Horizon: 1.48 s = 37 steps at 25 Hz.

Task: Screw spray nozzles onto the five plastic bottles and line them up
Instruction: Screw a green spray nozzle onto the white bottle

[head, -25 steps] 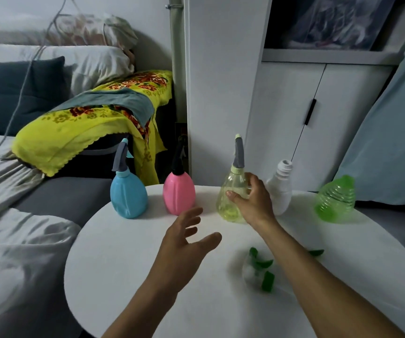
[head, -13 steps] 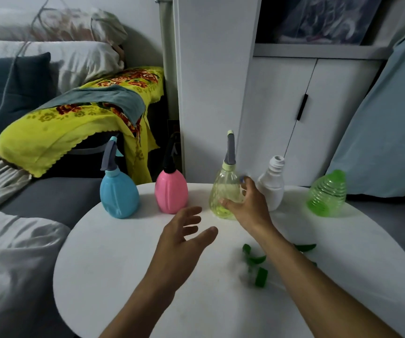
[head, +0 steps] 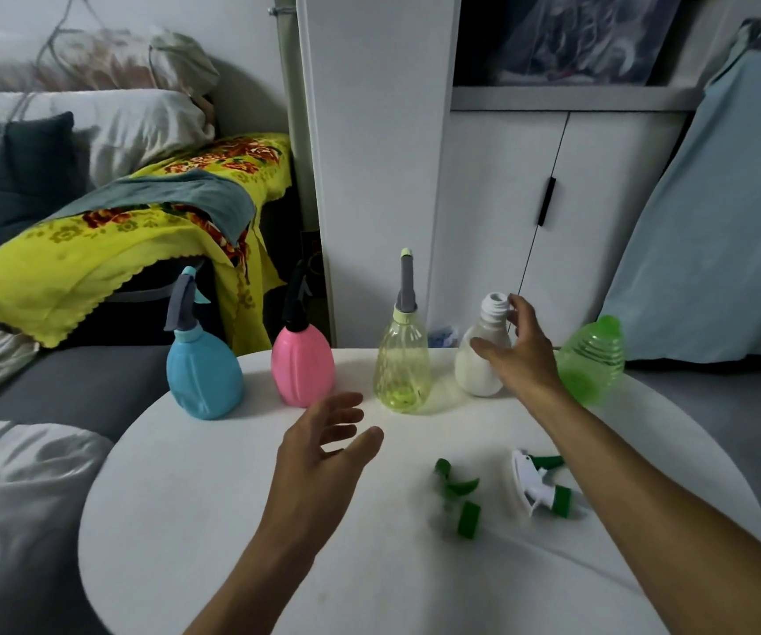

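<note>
Right hand (head: pixel 523 355) spread wide at the white bottle (head: pixel 481 355), fingers just beside its bare neck, nothing gripped. Left hand (head: pixel 323 456) open, hovering empty over the round table (head: pixel 186 520). Two green nozzles (head: pixel 458 497) (head: pixel 541 485) lying loose near the right forearm.

this is looking like a lived-in room of a home, a bedroom or sitting room, with a grey upholstered sofa (head: pixel 71 387) lying along the left, carrying a dark blue cushion (head: pixel 11 176), white pillows (head: pixel 140 126) and a yellow floral cloth (head: pixel 108 249) draping over a bundle. a white cupboard with a black handle (head: pixel 548 208) is standing behind the round white table (head: pixel 232 520), and a pale blue fabric cover (head: pixel 727 222) is leaning at the right.
</note>
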Available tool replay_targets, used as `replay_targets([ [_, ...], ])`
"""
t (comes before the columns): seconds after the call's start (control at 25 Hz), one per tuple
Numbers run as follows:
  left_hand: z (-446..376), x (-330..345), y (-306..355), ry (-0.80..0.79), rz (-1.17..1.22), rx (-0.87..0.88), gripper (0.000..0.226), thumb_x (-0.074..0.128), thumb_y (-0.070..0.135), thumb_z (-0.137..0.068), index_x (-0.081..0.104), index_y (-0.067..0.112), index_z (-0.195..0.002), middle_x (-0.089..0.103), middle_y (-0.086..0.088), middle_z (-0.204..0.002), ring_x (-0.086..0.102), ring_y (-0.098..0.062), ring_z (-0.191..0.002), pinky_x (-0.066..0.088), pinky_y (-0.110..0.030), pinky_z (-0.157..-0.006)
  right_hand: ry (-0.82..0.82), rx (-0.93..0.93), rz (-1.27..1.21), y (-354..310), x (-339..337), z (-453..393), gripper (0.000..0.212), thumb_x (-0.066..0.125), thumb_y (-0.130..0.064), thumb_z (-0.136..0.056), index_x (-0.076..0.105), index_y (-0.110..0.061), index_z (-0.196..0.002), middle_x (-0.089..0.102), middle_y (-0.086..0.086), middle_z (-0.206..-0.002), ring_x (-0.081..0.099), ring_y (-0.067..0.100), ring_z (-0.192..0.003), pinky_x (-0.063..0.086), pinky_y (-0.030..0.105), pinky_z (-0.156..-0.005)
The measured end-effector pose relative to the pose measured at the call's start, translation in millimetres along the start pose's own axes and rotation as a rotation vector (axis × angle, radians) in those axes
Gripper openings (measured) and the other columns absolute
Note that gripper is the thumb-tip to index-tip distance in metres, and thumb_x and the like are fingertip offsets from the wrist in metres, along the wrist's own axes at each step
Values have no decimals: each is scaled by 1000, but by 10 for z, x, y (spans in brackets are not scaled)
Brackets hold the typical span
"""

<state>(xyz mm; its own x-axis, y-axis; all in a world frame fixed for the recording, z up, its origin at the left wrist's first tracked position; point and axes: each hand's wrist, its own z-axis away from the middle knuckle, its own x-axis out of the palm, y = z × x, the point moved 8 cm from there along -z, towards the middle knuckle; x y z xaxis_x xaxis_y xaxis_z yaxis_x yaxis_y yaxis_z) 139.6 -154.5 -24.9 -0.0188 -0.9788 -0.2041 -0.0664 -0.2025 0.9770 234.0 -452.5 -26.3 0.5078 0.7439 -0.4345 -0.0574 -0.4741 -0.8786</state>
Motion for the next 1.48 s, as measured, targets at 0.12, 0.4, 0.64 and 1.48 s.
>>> replay_targets([
  [0.12, -8, 10, 38, 16, -1, 46, 30, 71, 19, -86, 63, 42, -103, 69, 13, -103, 64, -1, -96, 47, -13, -66, 173, -50, 29, -41, -242, 131, 30, 75, -20, -79, 64, -12, -106, 65, 1, -96, 65, 29, -98, 40, 28, -73],
  [0.4, 139, 288, 198, -6, -228, 235, 42, 75, 21, -83, 58, 31, -120, 63, 13, -115, 58, -8, -110, 52, -31, -88, 211, -182, -136, -569, -814, 735, 24, 77, -28, -79, 64, -20, -96, 69, -14, -88, 66, 3, -79, 47, 17, -69],
  [0.64, 262, 468, 316, -185, -235, 362, 97, 85, 56, -57, 34, 45, -140, 56, 20, -131, 59, -4, -113, 56, -31, -86, -372, -191, -495, -811, -250, 1577, 28, 79, -31, -74, 73, -26, -101, 77, -1, -101, 72, 17, -97, 57, 37, -85],
  [1.48, 210, 6, 252, 66, -793, 616, 76, 92, 32, -53, 55, 19, -119, 68, -5, -105, 63, -28, -85, 55, -41, -73, -94, 39, -731, -527, -1000, 1190, 10, 78, -27, -73, 77, -32, -82, 76, -14, -88, 67, 4, -88, 51, 27, -80],
])
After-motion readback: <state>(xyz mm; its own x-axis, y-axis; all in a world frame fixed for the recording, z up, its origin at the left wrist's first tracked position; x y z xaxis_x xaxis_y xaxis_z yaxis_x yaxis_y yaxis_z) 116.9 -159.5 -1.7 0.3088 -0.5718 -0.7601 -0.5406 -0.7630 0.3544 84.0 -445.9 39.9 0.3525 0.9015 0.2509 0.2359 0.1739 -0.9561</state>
